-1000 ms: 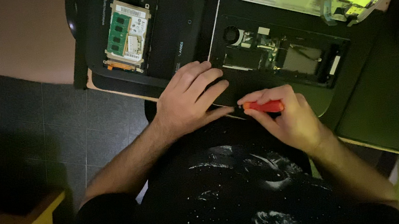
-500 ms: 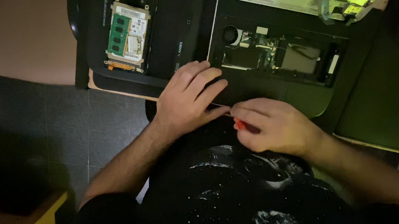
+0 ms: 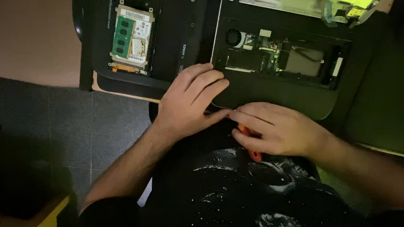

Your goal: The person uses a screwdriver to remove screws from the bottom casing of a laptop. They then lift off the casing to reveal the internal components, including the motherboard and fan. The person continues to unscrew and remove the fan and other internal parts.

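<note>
Both hands meet at the opened laptop base's (image 3: 280,95) near edge: left hand (image 3: 188,102) flat, fingers spread on it; right hand (image 3: 276,130) curled around a red-handled screwdriver (image 3: 251,146).

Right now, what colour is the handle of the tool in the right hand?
Red-orange. The screwdriver handle peeks out from under the right hand in the head view.

A matt black plastic laptop base (image 3: 280,97) is seen, its opened bay showing bare metal and dull circuit parts. A red glossy plastic screwdriver handle (image 3: 251,148) is gripped in the right hand (image 3: 276,129). A green circuit board (image 3: 126,36) with paper labels is noted on a metal-cased drive (image 3: 133,39). The floor (image 3: 79,136) is dark, matt tile.
</note>
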